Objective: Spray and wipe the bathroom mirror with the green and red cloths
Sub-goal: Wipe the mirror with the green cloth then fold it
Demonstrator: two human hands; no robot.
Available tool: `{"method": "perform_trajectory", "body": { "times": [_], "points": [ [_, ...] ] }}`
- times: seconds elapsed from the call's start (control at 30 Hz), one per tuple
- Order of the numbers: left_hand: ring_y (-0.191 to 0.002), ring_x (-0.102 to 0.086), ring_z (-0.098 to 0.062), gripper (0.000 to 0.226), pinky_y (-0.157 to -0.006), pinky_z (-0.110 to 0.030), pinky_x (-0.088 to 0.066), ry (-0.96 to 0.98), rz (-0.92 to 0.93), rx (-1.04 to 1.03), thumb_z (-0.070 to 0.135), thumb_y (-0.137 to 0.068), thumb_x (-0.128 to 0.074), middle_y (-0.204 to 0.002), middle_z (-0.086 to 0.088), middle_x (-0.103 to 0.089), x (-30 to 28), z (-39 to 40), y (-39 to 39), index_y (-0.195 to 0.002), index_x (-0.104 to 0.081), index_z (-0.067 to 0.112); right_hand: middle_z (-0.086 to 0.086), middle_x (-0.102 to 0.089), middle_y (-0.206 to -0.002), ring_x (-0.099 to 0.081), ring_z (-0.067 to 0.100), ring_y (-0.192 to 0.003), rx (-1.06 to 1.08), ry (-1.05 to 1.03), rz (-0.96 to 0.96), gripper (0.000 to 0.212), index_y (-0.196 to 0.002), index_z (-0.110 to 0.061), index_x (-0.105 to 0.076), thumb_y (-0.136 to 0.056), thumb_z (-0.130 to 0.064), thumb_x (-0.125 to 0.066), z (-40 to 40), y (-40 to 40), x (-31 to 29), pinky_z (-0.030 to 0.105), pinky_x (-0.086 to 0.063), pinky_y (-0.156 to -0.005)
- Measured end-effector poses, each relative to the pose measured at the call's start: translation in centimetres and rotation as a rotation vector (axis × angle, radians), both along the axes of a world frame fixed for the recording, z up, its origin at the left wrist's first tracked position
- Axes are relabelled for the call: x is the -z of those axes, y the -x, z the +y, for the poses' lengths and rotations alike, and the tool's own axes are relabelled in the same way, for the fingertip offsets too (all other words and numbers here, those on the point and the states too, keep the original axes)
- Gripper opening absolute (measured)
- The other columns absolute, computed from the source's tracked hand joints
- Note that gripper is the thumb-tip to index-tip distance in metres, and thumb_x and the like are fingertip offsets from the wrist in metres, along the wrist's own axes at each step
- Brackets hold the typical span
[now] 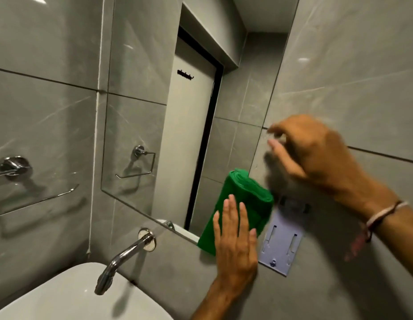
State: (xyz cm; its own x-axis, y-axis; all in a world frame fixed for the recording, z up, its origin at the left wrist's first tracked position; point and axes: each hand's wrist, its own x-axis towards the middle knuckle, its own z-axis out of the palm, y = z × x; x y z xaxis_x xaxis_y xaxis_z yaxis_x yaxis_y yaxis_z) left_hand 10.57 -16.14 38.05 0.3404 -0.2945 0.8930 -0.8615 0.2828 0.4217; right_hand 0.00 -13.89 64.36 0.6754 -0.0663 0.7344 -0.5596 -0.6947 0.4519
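The frameless mirror (168, 107) hangs on the grey tiled wall and reflects a white door and tiles. A folded green cloth (244, 197) lies flat against the mirror's lower right corner and overlaps the wall below it. My left hand (235, 241) presses on the cloth's lower part with flat, spread fingers. My right hand (314, 151) hovers blurred to the upper right of the cloth, at the mirror's right edge, fingers loosely curled and apart, nothing in them. No red cloth and no spray bottle are in view.
A chrome spout (122, 259) sticks out of the wall over a white basin (69, 301) at the bottom left. A pale purple wall holder (281, 241) sits just right of the cloth. A chrome towel ring mount (14, 167) is on the left wall.
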Motion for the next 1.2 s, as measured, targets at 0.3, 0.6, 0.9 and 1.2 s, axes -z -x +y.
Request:
{"method": "perform_trajectory", "body": {
  "times": [0.3, 0.6, 0.9, 1.2],
  "points": [
    [-0.159, -0.013, -0.026, 0.083, -0.13, -0.038, -0.014, 0.195, -0.11, 0.24, 0.038, -0.1, -0.048, -0.173, -0.003, 0.0, -5.4, 1.3, -1.7, -0.161, 0.001, 0.011, 0.001, -0.073, -0.117, -0.067, 0.026, -0.111, 0.157, -0.441, 0.06, 0.044, -0.13, -0.025, -0.06, -0.092, -0.047, -0.067, 1.1, 0.2, 3.1, 0.038, -0.053, -0.087],
    [-0.11, -0.071, -0.01, 0.065, -0.098, -0.042, -0.058, -0.254, 0.152, 0.692, 0.045, -0.065, -0.089, -0.117, 0.005, -0.076, -13.2, 6.9, -7.0, -0.123, -0.067, 0.024, 0.006, -0.078, -0.09, -0.074, 0.023, -0.087, -0.12, -0.779, -0.499, 0.011, -0.098, -0.013, -0.075, -0.092, -0.022, -0.074, 3.9, 5.0, 0.6, 0.048, -0.058, -0.082],
    [-0.071, -0.075, -0.008, 0.048, -0.054, -0.022, -0.06, -0.502, 0.724, 1.271, -0.006, -0.066, -0.078, -0.084, 0.001, -0.081, -7.9, 8.1, -1.0, -0.104, -0.066, 0.021, 0.005, -0.084, -0.098, -0.08, 0.012, -0.082, -0.212, -1.328, -1.149, 0.014, -0.104, -0.014, -0.072, -0.094, -0.005, -0.068, 6.9, 17.3, 14.7, 0.022, -0.064, -0.069],
    [-0.077, -0.078, -0.02, 0.038, -0.072, -0.033, -0.065, -1.522, 1.212, 0.998, -0.018, -0.078, -0.067, -0.103, -0.02, -0.079, 22.2, 12.1, 7.0, -0.113, -0.073, -0.004, 0.018, -0.076, -0.1, -0.077, 0.026, -0.078, 0.396, -2.014, -1.749, 0.031, -0.107, -0.002, -0.066, -0.09, 0.019, -0.051, 15.5, 24.2, 49.2, 0.036, -0.064, -0.062]
  ]
}}
